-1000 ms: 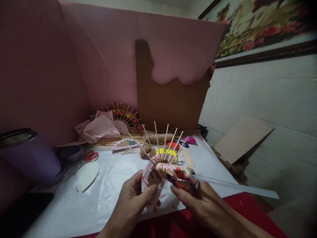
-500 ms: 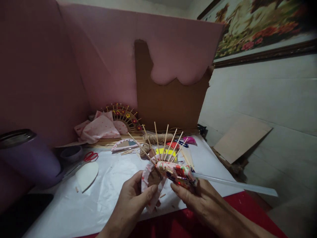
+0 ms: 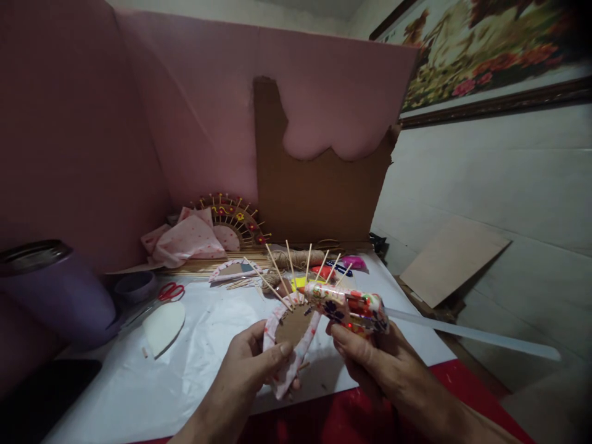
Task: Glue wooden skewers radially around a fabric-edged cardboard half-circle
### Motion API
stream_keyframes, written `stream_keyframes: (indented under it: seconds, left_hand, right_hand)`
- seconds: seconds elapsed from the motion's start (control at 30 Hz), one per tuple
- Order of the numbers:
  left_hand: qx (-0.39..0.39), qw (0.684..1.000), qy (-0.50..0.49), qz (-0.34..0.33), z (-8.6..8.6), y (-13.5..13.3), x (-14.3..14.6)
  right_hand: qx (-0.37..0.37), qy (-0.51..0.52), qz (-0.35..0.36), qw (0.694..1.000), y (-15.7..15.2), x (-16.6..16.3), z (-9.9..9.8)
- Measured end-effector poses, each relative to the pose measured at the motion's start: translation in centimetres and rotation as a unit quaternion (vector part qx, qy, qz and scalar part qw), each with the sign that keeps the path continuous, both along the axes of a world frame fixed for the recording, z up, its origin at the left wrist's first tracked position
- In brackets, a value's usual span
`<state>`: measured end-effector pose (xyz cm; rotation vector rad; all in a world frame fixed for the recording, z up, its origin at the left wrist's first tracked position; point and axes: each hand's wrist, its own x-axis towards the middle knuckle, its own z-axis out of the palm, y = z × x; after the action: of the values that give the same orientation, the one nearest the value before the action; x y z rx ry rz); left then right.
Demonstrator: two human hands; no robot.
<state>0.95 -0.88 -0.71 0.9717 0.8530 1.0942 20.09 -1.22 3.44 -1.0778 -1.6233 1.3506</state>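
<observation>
Between thumb and fingers, my left hand [image 3: 256,357] grips a fabric-edged cardboard piece [image 3: 292,327], its brown middle facing me. Several thin wooden sticks [image 3: 285,271] fan out from its top edge. My right hand [image 3: 370,357] is closed around a glue gun [image 3: 345,305] with a floral pattern and a small red light. A long translucent glue stick [image 3: 476,333] sticks out of the back of the gun. The gun's nozzle is close to the bases of the sticks; whether it touches them I cannot tell.
White sheeting [image 3: 208,351] covers the table. Red-handled scissors [image 3: 171,291] and a white rounded piece [image 3: 164,327] lie left, near a purple container [image 3: 55,296]. Behind are twine [image 3: 296,258], pink fabric [image 3: 189,234], a decorated fan shape [image 3: 238,216] and a cardboard panel [image 3: 319,197].
My right hand has moved the glue gun right and turned it, so its side and more of the cardboard piece show. The stick-bearing piece has tilted slightly in my left hand.
</observation>
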Motion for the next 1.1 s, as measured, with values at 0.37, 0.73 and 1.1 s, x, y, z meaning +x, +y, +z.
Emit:
stream_keyframes:
  seconds: [0.37,0.73,1.1]
  left_hand:
    - [-0.024,0.994,-0.03,0.102,0.7,0.2,-0.5]
    - [-0.03,0.991,-0.053,0.121,1.3,0.0,-0.6]
    - [0.028,0.996,0.007,0.078,-0.4,0.6,0.1]
  right_hand:
    - [0.167,-0.16,-0.055,0.971,0.3,2.2,-0.4]
    - [0.265,-0.436,0.059,0.858,0.4,2.8,-4.6]
    - [-0.046,0.048,0.073,0.995,1.3,-0.6,-2.0]
